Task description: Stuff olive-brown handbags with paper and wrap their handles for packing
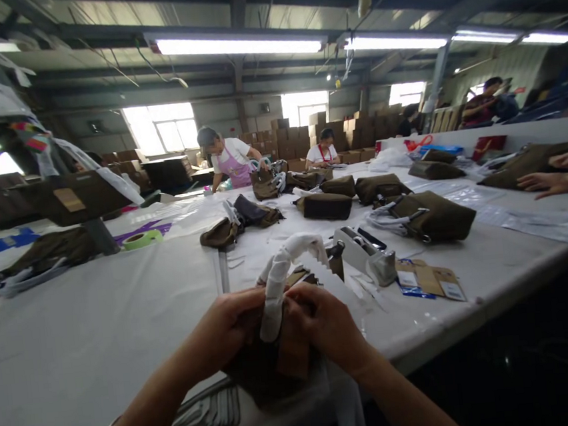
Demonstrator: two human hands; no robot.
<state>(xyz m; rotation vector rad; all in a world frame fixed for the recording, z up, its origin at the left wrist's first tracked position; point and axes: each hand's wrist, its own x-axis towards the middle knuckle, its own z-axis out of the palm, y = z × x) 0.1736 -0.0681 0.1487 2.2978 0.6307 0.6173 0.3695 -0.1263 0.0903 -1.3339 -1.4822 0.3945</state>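
Note:
A dark brown handbag (259, 369) lies at the near edge of the white table (98, 324). Its handle (282, 267) is wrapped in white paper and arches up between my hands. My left hand (229, 325) grips the bag on the left of the handle, fingers curled. My right hand (325, 323) is closed on the bag's top edge at the handle's right base. A tan tag (292, 356) hangs on the bag's front below my hands.
A tape dispenser (365, 252) and paper tags (428, 279) lie to the right. Several brown bags (432, 215) cover the far table; a green tape roll (140, 239) sits left. Another person's hands (559, 173) reach in at right. Other people work at the far end.

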